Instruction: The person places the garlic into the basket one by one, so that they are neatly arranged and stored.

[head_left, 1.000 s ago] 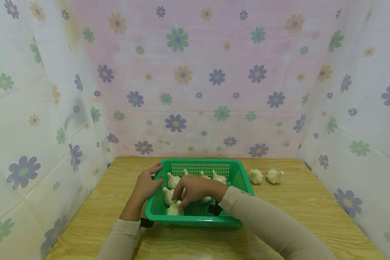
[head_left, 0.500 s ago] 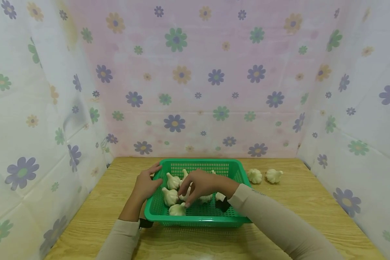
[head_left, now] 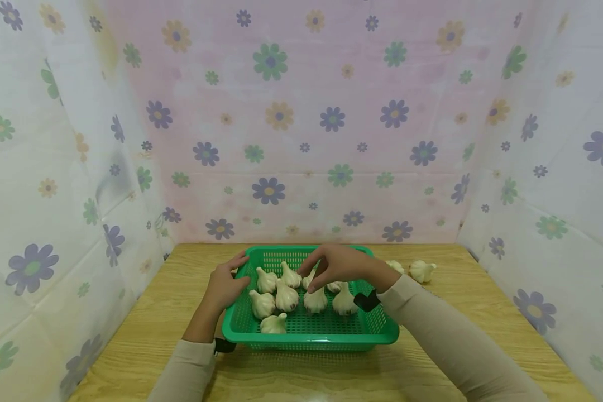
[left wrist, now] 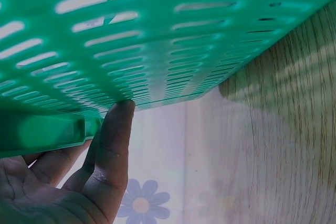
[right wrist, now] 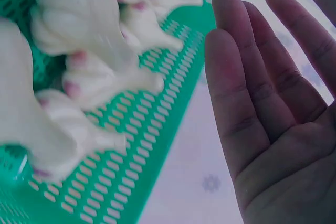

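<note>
A green perforated plastic basket (head_left: 311, 338) sits on the table with several white garlic bulbs (head_left: 287, 296) inside. My left hand (head_left: 226, 285) holds the basket's left rim; in the left wrist view its fingers (left wrist: 116, 145) reach under the rim against the slotted wall. Over the back middle of the basket is my right hand (head_left: 339, 265), fingers loosely extended, partly covering the bulbs behind it. The right wrist view shows its palm (right wrist: 294, 145) holding nothing, beside purple-tinged garlic bulbs (right wrist: 79, 14).
Outside the basket, to the right, two garlic bulbs lie on the wooden table (head_left: 462, 329): one bulb (head_left: 422, 271) in full view, another (head_left: 395, 266) partly behind the right wrist. Flowered curtains (head_left: 301, 167) stand at the back and both sides.
My right hand has risen away from the front-left bulb and moved right and back, uncovering bulbs in the middle. The left hand keeps its place on the rim.
</note>
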Tool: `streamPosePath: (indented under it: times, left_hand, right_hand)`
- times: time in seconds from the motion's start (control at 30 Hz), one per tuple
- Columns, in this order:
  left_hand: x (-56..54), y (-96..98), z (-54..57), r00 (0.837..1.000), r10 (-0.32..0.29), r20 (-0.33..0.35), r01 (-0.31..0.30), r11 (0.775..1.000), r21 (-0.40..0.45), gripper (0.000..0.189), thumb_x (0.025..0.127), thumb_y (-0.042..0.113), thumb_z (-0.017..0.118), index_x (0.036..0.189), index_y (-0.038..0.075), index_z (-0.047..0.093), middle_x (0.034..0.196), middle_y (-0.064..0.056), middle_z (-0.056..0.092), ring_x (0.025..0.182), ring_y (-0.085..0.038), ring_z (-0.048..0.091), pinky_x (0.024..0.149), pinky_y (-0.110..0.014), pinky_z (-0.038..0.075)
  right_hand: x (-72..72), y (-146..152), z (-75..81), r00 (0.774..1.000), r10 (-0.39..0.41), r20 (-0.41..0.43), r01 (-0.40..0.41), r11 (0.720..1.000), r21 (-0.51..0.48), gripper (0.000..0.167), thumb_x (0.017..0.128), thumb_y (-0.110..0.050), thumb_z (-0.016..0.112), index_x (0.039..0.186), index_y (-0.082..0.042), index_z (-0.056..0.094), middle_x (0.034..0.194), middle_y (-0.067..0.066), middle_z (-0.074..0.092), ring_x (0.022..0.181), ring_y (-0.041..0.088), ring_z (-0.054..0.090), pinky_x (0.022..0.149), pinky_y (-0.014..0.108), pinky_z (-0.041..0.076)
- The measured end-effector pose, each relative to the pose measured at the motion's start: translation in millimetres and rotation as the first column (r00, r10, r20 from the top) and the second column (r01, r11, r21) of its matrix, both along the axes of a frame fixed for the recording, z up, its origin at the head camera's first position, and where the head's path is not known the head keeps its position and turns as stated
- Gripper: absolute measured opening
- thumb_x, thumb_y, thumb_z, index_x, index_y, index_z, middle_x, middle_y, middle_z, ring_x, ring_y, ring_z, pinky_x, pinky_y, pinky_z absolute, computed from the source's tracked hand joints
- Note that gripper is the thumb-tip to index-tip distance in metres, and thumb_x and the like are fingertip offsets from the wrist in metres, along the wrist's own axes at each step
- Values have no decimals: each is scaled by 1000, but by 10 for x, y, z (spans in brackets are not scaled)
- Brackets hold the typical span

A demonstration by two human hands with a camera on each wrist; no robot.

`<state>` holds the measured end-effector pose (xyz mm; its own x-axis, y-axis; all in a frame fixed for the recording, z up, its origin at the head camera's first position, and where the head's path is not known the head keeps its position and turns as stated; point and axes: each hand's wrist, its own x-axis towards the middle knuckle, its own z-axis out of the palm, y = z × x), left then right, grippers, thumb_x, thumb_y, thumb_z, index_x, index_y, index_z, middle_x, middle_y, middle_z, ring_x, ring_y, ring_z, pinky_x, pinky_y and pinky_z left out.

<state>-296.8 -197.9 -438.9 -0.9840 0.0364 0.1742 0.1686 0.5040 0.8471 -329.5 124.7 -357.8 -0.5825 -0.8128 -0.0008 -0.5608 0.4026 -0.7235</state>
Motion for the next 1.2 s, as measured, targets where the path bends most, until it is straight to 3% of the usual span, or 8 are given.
streamPosePath:
  times: [0.37,0.7,0.83,1.0,1.1,1.2]
  left_hand:
    - [5,11,11,1000,0,-5,0,1000,-3,63,92,6,62,154,10,52,166,0,39,118,-37,67,53,-31,46]
    - [15,5,12,1000,6,3,-6,1000,-8,63,92,6,62,154,13,51,167,5,38,118,-36,66,48,-29,42]
    - [7,6,6,1000,3,2,-3,1000,-2,63,92,6,62,154,12,52,166,4,39,119,-37,66,50,-30,44]
    - [-4,9,1,1000,-4,-7,4,1000,-1,63,92,5,62,154,10,51,166,0,39,119,-38,67,53,-30,46]
    - [2,10,4,1000,-4,-5,4,1000,-5,63,92,6,62,154,10,51,166,2,39,118,-38,67,53,-30,46]
    - [11,7,10,1000,-4,-5,4,1000,-15,63,92,6,62,154,11,51,166,4,38,115,-36,67,50,-30,44]
  right_hand:
    - [-97,462,157,985,-139,-97,134,989,-58,37,86,-33,84,122,-25,77,123,-2,75,99,14,76,84,32,61]
    - [-40,848,169,951,-269,-153,254,961,-106,43,87,-35,83,127,-21,75,130,6,71,107,23,72,89,39,60]
    - [-9,1035,130,909,-362,-204,338,930,-146,44,88,-38,82,128,-22,73,132,5,69,111,26,71,88,42,60]
    - [24,1256,31,826,-487,-283,422,868,-263,40,90,-35,81,128,-23,74,133,6,69,115,30,69,90,38,60]
    - [40,1368,-42,777,-566,-274,471,813,-343,38,92,-32,79,128,-24,74,136,5,67,115,29,69,89,28,59]
    - [89,1442,-75,732,-644,-222,528,742,-413,38,93,-29,78,130,-21,73,139,4,65,115,12,66,88,17,55]
